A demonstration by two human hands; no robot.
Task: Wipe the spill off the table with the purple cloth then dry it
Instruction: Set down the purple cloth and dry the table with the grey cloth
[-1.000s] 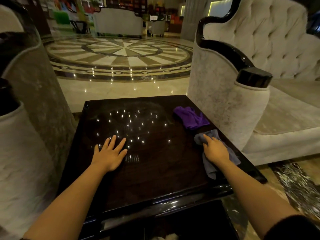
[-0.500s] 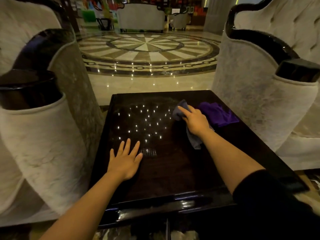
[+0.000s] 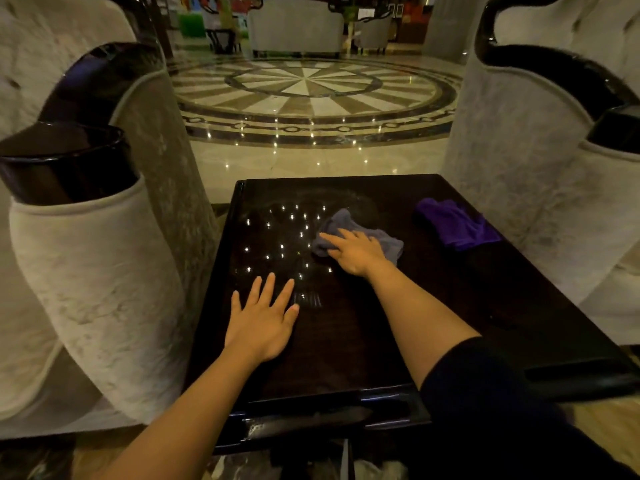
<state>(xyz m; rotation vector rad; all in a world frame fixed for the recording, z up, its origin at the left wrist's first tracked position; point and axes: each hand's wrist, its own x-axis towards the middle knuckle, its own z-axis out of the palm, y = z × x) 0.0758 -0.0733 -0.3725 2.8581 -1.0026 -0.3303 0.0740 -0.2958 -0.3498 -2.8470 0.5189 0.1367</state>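
Two cloths on dark table (image 3: pixel 485 306): grey cloth (image 3: pixel 388 242) pinned flat under right hand (image 3: pixel 356 251), fingers extended, not gripping. Purple cloth (image 3: pixel 457 225) lies apart, far right, untouched. Left hand (image 3: pixel 261 320) flat, fingers spread, empty. Spill indistinct among light reflections.

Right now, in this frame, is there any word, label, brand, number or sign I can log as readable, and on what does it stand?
None can be read.
The table, the purple cloth and the grey cloth under the right hand bear no print.
The colourful panels and the shopfront at the far end of the hall are too small and blurred to read.
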